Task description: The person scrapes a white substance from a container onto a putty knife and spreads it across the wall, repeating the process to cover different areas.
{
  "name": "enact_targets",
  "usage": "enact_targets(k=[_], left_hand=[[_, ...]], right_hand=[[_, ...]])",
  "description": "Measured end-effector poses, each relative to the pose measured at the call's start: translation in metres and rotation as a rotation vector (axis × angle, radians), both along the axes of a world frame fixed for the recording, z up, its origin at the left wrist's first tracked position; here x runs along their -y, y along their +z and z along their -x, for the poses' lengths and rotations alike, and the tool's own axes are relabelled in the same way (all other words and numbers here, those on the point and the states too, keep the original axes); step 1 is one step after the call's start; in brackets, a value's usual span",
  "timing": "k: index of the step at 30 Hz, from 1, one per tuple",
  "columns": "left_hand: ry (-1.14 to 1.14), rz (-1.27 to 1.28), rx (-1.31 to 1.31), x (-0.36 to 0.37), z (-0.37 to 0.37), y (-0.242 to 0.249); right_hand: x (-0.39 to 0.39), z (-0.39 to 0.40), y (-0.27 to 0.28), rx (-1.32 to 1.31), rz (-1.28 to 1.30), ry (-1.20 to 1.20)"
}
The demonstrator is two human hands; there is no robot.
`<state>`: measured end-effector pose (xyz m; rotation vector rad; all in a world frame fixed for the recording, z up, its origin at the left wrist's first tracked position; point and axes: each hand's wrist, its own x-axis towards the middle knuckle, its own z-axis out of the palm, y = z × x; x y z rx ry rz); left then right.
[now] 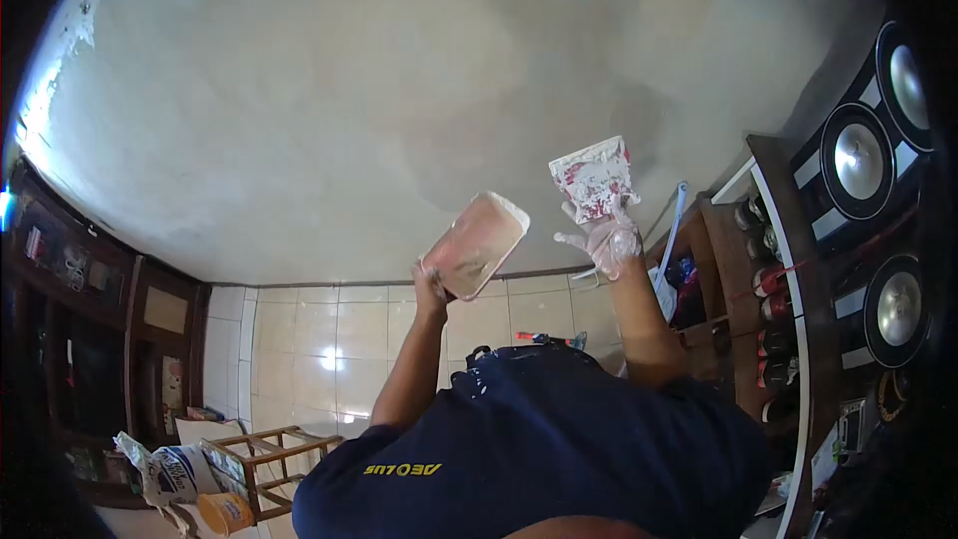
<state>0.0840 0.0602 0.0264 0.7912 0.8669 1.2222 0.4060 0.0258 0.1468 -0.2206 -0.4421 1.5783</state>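
My left hand (431, 289) is closed round the lower left edge of a pinkish rectangular tray (479, 245), which is tilted and has whitish smears. My right hand (607, 242), coated in white paste, holds a red flat scraper (596, 178) at its lower edge, with some fingers spread. Thick white paste covers most of the scraper's face. Both things are in front of the grey wall (349, 120), and whether the scraper touches it cannot be told.
Shelves with shoes (773, 309) and large speakers (858, 160) line the right side. At the lower left are a wooden stool (269, 464), an orange tub (225, 512) and a sack (183, 471). Dark cabinets (130, 339) stand left. A red-handled tool (544, 338) lies on the tiled floor (374, 359).
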Motion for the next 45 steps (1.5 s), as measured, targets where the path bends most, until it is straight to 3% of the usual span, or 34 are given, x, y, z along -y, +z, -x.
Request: enact_targets(k=[4, 6, 8, 11, 12, 14, 15, 17, 21, 29, 31, 32, 34, 36, 38, 39, 40, 42, 43, 45], left_hand=[[0.014, 0.061, 0.026, -0.008, -0.029, 0.014], [-0.009, 0.045, 0.022, -0.009, -0.048, 0.010], [-0.010, 0.081, -0.017, -0.006, -0.065, 0.016], [-0.008, 0.085, -0.012, 0.000, -0.090, 0.023], [-0.002, 0.073, 0.017, 0.000, -0.096, 0.021], [0.014, 0.087, 0.010, -0.005, -0.110, 0.010], [0.017, 0.070, -0.009, -0.005, -0.116, 0.008], [0.023, 0.006, -0.002, -0.006, -0.128, 0.003], [0.021, 0.069, 0.099, -0.005, -0.141, 0.008], [0.045, 0.066, -0.050, -0.006, -0.153, 0.002], [0.047, 0.073, -0.045, -0.008, -0.154, -0.006], [0.052, 0.074, -0.040, -0.008, -0.156, -0.003], [0.070, 0.094, -0.028, -0.006, -0.159, 0.005], [0.091, 0.112, -0.015, -0.007, -0.159, 0.008], [0.077, 0.115, -0.045, -0.012, -0.158, 0.001], [0.076, 0.111, -0.048, -0.014, -0.157, -0.004], [0.071, 0.083, -0.091, -0.014, -0.156, -0.008], [0.059, 0.037, -0.129, -0.015, -0.159, 0.000], [0.059, 0.052, -0.099, -0.013, -0.163, 0.010], [0.020, 0.024, -0.082, -0.015, -0.165, 0.013]], right_hand=[[0.029, 0.004, -0.001, -0.044, 0.087, 0.154], [0.038, -0.003, -0.007, 0.124, 0.134, 0.005], [0.041, -0.016, -0.026, 0.113, 0.146, -0.069], [0.039, -0.023, -0.044, 0.668, 0.078, -0.296], [0.034, -0.027, -0.047, 1.246, -0.044, -0.457], [0.038, -0.032, -0.042, 1.492, -0.144, -0.433], [0.040, -0.032, -0.035, 1.491, -0.139, -0.430], [0.040, -0.034, -0.027, 1.855, -0.312, -0.549], [0.038, -0.042, -0.029, 1.861, -0.224, -0.450], [0.018, -0.060, -0.099, 1.749, -0.052, -0.494], [0.013, -0.064, -0.133, 0.840, 0.242, -0.387], [0.014, -0.064, -0.133, 0.839, 0.247, -0.385], [0.015, -0.062, -0.132, 1.215, 0.233, -0.635], [0.018, -0.059, -0.120, 1.101, 0.273, -0.639], [0.019, -0.060, -0.109, 0.502, 0.476, -0.376], [0.017, -0.068, -0.110, 0.417, 0.499, -0.213], [0.018, -0.074, -0.116, 0.414, 0.495, -0.217], [0.020, -0.083, -0.125, 0.313, 0.620, 0.070], [0.018, -0.079, -0.127, 0.375, 0.719, -0.013], [0.015, -0.083, -0.115, 0.495, 0.606, -0.036]])
